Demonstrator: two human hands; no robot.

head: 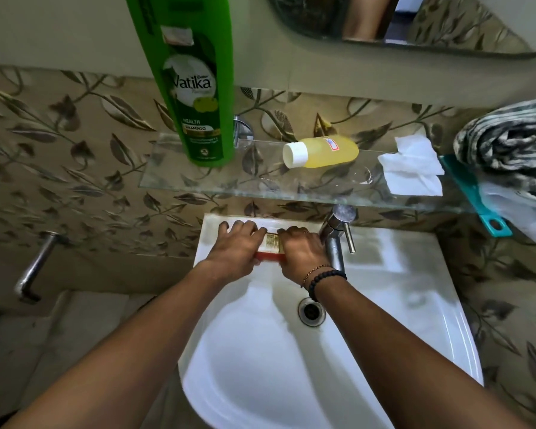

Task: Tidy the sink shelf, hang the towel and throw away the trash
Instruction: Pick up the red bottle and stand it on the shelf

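Both my hands rest on a small red and cream box (272, 244) lying on the back ledge of the white sink (399, 305), under the glass shelf (217, 188). My left hand (237, 246) grips its left end, my right hand (300, 250) its right end. On the shelf a tall green shampoo bottle (195, 88) stands upright at the left. A yellow bottle with a white cap (321, 151) lies on its side in the middle. A crumpled white tissue (412, 165) lies at the right. A black-and-white towel (508, 147) is bunched at the shelf's right end.
A chrome tap (338, 233) stands just right of my right hand. A teal comb (474, 196) lies over the shelf's right end, with more white paper (517, 212) under the towel. A metal wall pipe (34, 267) juts out at the left. A mirror (415, 20) hangs above.
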